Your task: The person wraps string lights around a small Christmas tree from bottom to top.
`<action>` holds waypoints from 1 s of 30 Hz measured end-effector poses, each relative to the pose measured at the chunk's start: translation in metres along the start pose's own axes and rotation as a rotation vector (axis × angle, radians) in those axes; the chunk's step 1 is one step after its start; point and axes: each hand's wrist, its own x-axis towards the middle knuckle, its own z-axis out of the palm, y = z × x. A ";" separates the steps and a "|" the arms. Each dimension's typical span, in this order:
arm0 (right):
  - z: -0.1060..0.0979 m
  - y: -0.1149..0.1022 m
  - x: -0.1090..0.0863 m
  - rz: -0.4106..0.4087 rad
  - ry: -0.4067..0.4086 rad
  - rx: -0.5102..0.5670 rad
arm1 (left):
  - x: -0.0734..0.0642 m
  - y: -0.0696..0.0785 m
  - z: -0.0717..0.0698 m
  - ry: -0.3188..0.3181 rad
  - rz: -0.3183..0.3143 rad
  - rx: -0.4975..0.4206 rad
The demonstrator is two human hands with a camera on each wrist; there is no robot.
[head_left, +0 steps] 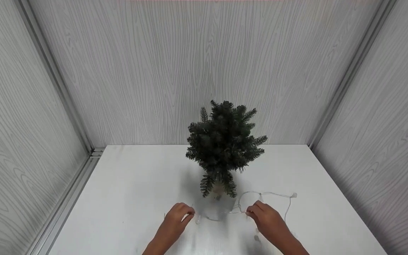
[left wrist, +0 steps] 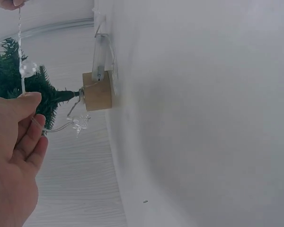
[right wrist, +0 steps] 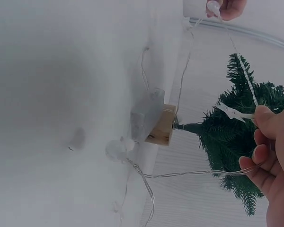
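A small artificial Christmas tree [head_left: 225, 138] stands upright on a wooden base [left wrist: 98, 94]. In front of it, my left hand [head_left: 174, 221] pinches the clear wire of a string of lights [head_left: 275, 193] between thumb and fingers. The same string is held by my right hand [head_left: 267, 219], so a length runs between both hands. A clear bulb [left wrist: 28, 68] hangs just beyond the left fingertips, and a clear star-shaped bulb [left wrist: 79, 124] dangles near the base. Beside the right thumb sits another star-shaped bulb [right wrist: 232, 112]. Wire is looped near the trunk.
A translucent box [right wrist: 146, 116], perhaps a battery case, lies against the wooden base. More wire and a blurred clear bulb [right wrist: 117, 149] lie on the white table [head_left: 136, 194]. Wood-grain panels [head_left: 136, 71] enclose the back and sides.
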 end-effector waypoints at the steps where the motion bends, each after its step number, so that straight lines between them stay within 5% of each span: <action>1: -0.002 0.000 0.001 -0.009 0.009 -0.015 | 0.002 0.000 0.000 0.033 0.003 0.032; 6: -0.013 0.002 0.007 -0.036 0.040 -0.026 | 0.015 0.001 -0.005 0.155 -0.011 0.149; 14: -0.026 0.007 0.011 0.000 0.099 -0.008 | 0.034 -0.004 -0.007 0.329 -0.052 0.185; 30: -0.047 0.018 0.017 0.030 0.186 -0.023 | 0.071 -0.006 0.003 0.543 -0.067 0.327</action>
